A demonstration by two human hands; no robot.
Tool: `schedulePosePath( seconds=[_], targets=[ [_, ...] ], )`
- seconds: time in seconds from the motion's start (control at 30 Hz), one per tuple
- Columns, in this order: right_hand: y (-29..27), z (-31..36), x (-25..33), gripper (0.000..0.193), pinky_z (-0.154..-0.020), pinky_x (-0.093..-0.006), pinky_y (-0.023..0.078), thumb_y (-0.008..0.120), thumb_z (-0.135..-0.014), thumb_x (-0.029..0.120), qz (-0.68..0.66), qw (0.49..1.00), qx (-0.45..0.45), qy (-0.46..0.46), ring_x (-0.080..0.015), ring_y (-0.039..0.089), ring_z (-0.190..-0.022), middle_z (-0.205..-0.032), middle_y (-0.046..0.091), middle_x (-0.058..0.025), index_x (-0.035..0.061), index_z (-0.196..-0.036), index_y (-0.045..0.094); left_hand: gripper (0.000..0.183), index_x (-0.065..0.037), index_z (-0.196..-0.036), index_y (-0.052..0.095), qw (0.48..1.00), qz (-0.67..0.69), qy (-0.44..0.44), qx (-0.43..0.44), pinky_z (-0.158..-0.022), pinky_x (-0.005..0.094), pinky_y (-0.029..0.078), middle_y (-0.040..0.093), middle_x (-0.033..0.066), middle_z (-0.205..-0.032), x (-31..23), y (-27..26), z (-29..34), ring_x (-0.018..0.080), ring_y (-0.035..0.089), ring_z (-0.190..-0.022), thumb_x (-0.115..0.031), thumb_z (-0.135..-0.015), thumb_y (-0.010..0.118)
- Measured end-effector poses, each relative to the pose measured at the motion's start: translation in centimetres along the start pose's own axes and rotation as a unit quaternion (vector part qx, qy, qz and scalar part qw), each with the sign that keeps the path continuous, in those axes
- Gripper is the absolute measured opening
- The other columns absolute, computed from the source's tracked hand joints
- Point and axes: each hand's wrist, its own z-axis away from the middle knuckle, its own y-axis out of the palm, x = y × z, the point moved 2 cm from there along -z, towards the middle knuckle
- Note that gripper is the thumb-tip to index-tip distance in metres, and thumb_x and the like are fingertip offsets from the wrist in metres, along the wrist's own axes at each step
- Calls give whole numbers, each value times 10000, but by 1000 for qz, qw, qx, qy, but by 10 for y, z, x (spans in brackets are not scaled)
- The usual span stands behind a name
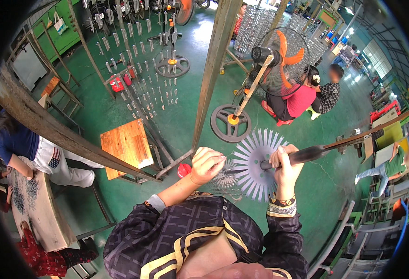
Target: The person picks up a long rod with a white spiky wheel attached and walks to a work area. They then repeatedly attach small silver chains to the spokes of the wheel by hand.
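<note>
A grey metal disc (252, 160) with long slotted blades around its rim is in front of me, right of centre. A dark round shaft (306, 155) runs from the right toward the disc's middle. My right hand (286, 169) is wrapped around this shaft near its end, over the disc. To the left of the disc, my left hand (207, 166) is raised with its fingers curled together. Anything it may hold is too small or hidden to make out. Behind and below the left hand's fingertips appears a cluster of thin metal pieces (225, 176).
A rusty metal frame post (216, 69) rises ahead, and a curved beam (60, 125) crosses the left. Nearby are a wooden stool (126, 146), a pedestal fan (283, 60) and hanging metal parts (139, 51). People sit ahead right; others are around a worktable (51, 223) at left.
</note>
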Motion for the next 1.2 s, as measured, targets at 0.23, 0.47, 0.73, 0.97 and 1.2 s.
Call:
schedulePosePath(
  seconds=[0.23,0.47,0.73,0.97,1.2],
  targets=[
    [6,1,1,259,-434,-277,369,542,-835,16,39,999,-12,-4,-104,338,-381,-464,386,-19,49,-620,401,232,-47,-770,605,1000,-8,9,13,-575,297,410,627,48,-752,1,2,1,200,586,-664,24,-595,741],
    [10,1,1,264,-430,-276,365,547,-831,24,34,999,-24,-4,-103,325,-372,-453,374,-16,54,-616,396,204,-51,-758,601,1000,9,9,27,-589,306,408,619,45,-761,4,8,2,208,571,-669,-19,-608,736],
    [9,1,1,262,-429,-280,369,550,-830,35,21,999,-36,6,-110,331,-374,-458,374,-21,55,-618,397,186,-41,-788,636,997,57,-15,56,-611,307,443,620,62,-770,5,7,-2,218,567,-679,-15,-625,722],
    [7,1,-1,256,-434,-285,376,535,-835,40,8,999,-33,-1,-119,353,-386,-470,383,-34,48,-619,398,250,-15,-828,649,980,139,-95,105,-612,298,454,636,78,-777,5,-12,4,220,571,-682,-29,-603,757],
    [8,2,-2,252,-433,-279,382,543,-834,29,2,999,-43,1,-112,355,-379,-462,396,-33,42,-619,411,281,-37,-832,637,977,139,-102,124,-605,309,450,630,70,-778,0,-4,6,220,560,-685,-94,-602,789]
  ],
)
